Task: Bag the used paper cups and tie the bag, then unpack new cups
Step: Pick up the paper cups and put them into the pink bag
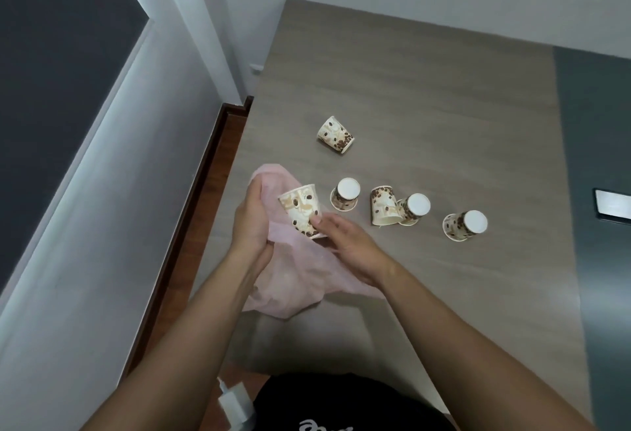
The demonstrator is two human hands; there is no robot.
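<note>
Head view: loose cups lie beside held cup and bag.

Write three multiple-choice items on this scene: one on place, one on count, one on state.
1. The pink bag lies at the table's: A left edge; B far edge; C right edge.
2. Loose paper cups on the table: A three; B five; C eight.
3. The right hand: A holds a cup; B lies flat; C holds a pen.
Key: A, the bag sits by the left edge; B, five cups sit outside the bag; A, its thumb and fingers clasp the cup.
</note>
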